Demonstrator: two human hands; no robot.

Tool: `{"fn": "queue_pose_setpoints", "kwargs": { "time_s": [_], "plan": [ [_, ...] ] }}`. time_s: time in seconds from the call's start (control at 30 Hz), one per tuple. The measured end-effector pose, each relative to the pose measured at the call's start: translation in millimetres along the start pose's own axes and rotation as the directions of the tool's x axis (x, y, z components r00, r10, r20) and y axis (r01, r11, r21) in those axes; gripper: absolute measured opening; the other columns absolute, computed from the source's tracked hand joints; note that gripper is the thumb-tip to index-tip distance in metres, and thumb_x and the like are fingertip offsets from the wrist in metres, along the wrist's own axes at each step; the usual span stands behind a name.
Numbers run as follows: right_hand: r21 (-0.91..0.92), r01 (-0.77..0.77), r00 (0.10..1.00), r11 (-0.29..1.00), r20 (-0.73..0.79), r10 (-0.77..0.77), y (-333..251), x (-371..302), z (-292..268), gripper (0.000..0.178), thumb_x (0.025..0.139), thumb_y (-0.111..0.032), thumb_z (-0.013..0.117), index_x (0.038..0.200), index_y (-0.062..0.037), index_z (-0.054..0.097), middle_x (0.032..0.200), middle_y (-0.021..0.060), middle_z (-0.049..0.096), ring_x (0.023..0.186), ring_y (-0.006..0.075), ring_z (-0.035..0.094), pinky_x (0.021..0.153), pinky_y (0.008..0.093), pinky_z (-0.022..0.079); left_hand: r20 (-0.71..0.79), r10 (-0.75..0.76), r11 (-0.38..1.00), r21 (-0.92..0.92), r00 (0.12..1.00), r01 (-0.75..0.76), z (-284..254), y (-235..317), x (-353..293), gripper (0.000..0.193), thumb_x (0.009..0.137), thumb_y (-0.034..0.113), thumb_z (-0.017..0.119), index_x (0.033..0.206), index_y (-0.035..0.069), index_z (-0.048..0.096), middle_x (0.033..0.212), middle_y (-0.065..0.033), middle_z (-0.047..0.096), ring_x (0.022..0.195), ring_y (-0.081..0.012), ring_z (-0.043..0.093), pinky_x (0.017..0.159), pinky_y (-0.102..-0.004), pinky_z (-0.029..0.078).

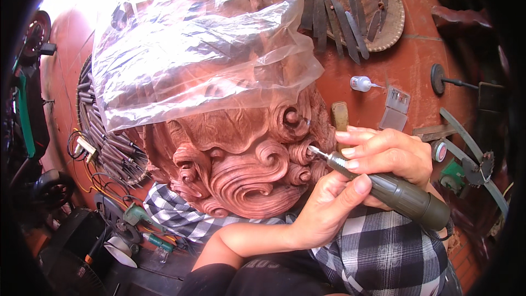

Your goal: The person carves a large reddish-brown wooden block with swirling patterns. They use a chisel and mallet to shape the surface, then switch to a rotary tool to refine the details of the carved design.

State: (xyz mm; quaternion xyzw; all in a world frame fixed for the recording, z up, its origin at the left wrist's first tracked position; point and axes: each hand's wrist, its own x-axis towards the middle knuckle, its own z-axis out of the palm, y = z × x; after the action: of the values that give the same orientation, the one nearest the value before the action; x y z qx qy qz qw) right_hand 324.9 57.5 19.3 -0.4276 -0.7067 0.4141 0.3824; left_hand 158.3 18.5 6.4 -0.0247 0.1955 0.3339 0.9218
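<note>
A reddish-brown wood carving (249, 178) with deep curls and scrolls lies in front of me, its lower part bare. Clear plastic sheeting (203, 66) drapes over its upper part. My right hand (397, 156) is wrapped over a dark green rotary tool (408, 200), fingers bent across its front end. From below, my left hand (329, 203) grips the same tool, thumb pressed against its body; its other fingers are partly hidden. The tool's thin metal tip meets a small scroll at the carving's right side. Whether it is spinning I cannot tell.
Chisels fill a round basket (145, 172) at left; flat files lie on a woven tray (392, 41) at far right. A small bottle (360, 83), a clear bit case (395, 107) and a wooden block (339, 120) sit right of the carving. Cords and power tools (137, 215) lie lower left.
</note>
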Motion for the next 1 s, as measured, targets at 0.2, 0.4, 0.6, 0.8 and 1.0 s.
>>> {"fn": "queue_pose_setpoints", "kwargs": {
  "time_s": [0.2, 0.4, 0.6, 0.8, 1.0],
  "plan": [
    [0.084, -0.011, 0.999, 0.996, -0.049, 0.015, 8, 10, 11, 0.019, 0.078, -0.011, 0.077, 0.093, 0.0005, 0.074, 0.092, 0.0146, 0.071, 0.101, 0.0356, 0.073, 0.088, 0.0426, 0.061, 0.019, -0.103, 0.977, 0.191, 0.995, 0.097, -1, 20, 5, 0.093, 0.097, 0.056, 0.057, 0.157, 0.0, 0.013, 0.16, -0.0169, 0.024, 0.149, -0.0283, 0.029, 0.121, -0.0428, 0.025],
    [0.033, 0.006, 1.0, 0.999, -0.004, -0.006, -1, 6, 3, 0.02, 0.078, -0.011, 0.077, 0.095, -0.0008, 0.075, 0.099, 0.0134, 0.073, 0.1, 0.0316, 0.074, 0.087, 0.04, 0.061, 0.077, 0.005, 0.976, 0.217, 0.997, -0.022, -10, 11, -1, 0.053, 0.104, 0.037, 0.054, 0.137, -0.002, 0.045, 0.136, -0.0129, 0.051, 0.129, -0.0218, 0.049, 0.11, -0.0377, 0.038],
    [-0.105, -0.215, 0.968, 0.971, 0.107, 0.226, -4, -30, -20, 0.058, 0.069, -0.014, 0.087, 0.122, 0.0, 0.067, 0.105, 0.0138, 0.073, 0.096, 0.027, 0.074, 0.079, 0.0333, 0.059, 0.137, 0.173, 0.931, 0.302, 0.975, -0.207, -25, 1, -10, 0.036, 0.098, 0.016, 0.066, 0.128, -0.004, 0.059, 0.127, -0.0126, 0.062, 0.118, -0.0205, 0.058, 0.102, -0.035, 0.045],
    [-0.418, -0.715, 0.609, 0.56, 0.021, 0.793, 24, -131, -31, 0.036, 0.065, -0.001, 0.086, 0.091, -0.0007, 0.061, 0.077, 0.0088, 0.062, 0.067, 0.0181, 0.064, 0.061, 0.0319, 0.052, 0.148, 0.363, 0.738, 0.557, 0.92, -0.381, -53, -14, -38, 0.042, 0.096, 0.027, 0.069, 0.119, -0.007, 0.061, 0.118, -0.0205, 0.063, 0.115, -0.0332, 0.064, 0.102, -0.0472, 0.05],
    [-0.821, -0.523, 0.447, 0.228, -0.036, 0.894, 78, -312, -17, 0.037, 0.071, -0.008, 0.083, 0.103, -0.0062, 0.064, 0.077, 0.0074, 0.062, 0.067, 0.0205, 0.063, 0.061, 0.0342, 0.049, 0.243, 0.451, 0.729, 0.456, 0.859, -0.512, -76, -22, -53, 0.034, 0.097, 0.015, 0.067, 0.123, -0.006, 0.061, 0.121, -0.0186, 0.062, 0.118, -0.031, 0.062, 0.103, -0.0428, 0.049]
  ]
}}
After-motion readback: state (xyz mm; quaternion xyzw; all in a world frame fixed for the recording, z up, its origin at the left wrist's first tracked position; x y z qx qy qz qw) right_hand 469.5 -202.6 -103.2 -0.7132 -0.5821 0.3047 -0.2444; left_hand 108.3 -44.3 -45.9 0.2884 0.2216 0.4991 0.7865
